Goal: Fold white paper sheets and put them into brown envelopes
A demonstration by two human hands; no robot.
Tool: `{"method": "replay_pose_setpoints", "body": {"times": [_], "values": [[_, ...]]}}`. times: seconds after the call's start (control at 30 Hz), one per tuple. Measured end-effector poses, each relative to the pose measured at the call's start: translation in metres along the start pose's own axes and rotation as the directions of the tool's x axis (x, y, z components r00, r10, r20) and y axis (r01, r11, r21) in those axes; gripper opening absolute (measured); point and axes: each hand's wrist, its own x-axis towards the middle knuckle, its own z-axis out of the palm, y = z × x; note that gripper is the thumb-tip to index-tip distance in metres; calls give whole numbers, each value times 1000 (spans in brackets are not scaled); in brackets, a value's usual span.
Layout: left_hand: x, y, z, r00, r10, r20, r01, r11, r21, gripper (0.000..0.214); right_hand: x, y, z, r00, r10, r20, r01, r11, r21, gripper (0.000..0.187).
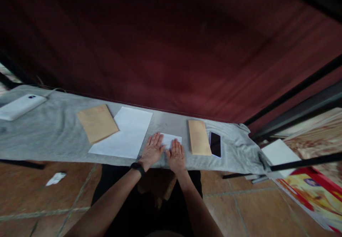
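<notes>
A small white piece of paper [169,137], seemingly folded, lies on the grey cloth-covered table [171,123] in front of me. My left hand [152,150] rests flat at its left side, fingers stretched forward and a dark band on the wrist. On its right part my right hand [176,155] lies flat as well, fingers together and straight, thumb toward the left hand. Both palms cover some of the paper. Just left of my left hand are large white sheets [128,133], partly under brown envelopes [97,123].
To the right lie a stack of narrow brown envelopes [199,137] and a phone [215,144]. A white device [22,106] with a cable stands at the far left. A dark red curtain [160,51] hangs behind the table. A colourful box [315,194] is at the lower right.
</notes>
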Motion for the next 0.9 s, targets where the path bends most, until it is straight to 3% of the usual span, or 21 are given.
{"method": "replay_pose_setpoints", "body": {"times": [0.2,0.43,0.63,0.8,0.9], "values": [[-3,6,-2,1000,-15,-19,15,1000,-3,60,-10,16,-5,1000,20,-21,-21,999,-41,61],[-3,16,-7,998,-59,11,59,998,-16,59,-12,17,-3,1000,10,-30,-11,999,-52,62],[-2,17,-7,998,-59,29,58,998,16,59,1,17,-15,998,-13,62,18,998,-67,59],[-10,12,-9,999,-20,-41,19,999,-36,54,8,19,-24,977,-124,175,127,992,-9,48],[-11,11,-11,994,-78,-82,68,990,-121,54,9,18,-26,973,-128,192,132,991,-12,46]]}}
